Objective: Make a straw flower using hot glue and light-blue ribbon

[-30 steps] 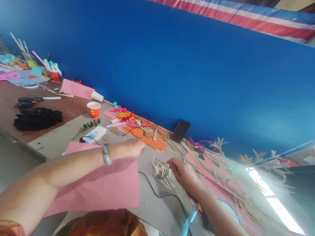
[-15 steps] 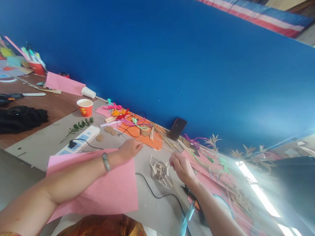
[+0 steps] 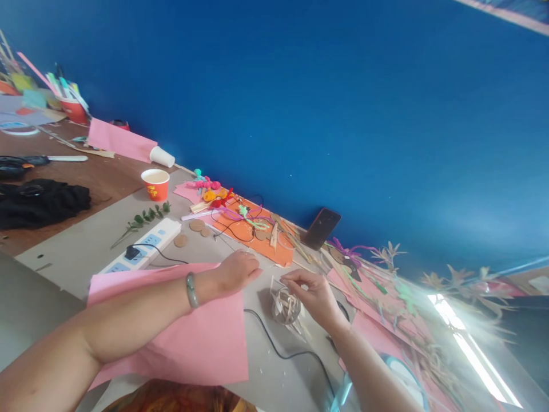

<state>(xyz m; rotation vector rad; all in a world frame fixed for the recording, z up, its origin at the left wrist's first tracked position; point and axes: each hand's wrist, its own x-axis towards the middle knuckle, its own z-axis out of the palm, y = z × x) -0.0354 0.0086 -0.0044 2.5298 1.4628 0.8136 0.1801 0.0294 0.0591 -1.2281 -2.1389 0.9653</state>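
The right hand has shifted leftward from beside a small round container to its far rim, so that the fingertips now stand over the pale strips within it. The change suggests that handling now centres on these strips. Thumb and fingers are drawn close together in a pinch; whether a strip lies between them cannot be told. The left hand remains above the far edge of the pink sheet, its back to the viewer and its fingers curled; whether it holds anything also cannot be told.

The container rests on the grey table, to the right of the pink sheet and of a black cable, and on the near side of the orange sheet. It appears clear. The strips are thin, flat, off-white and jumbled at many angles; some project past the rim, and others lie loose just beside the near side. Blur obscures their separate ends.
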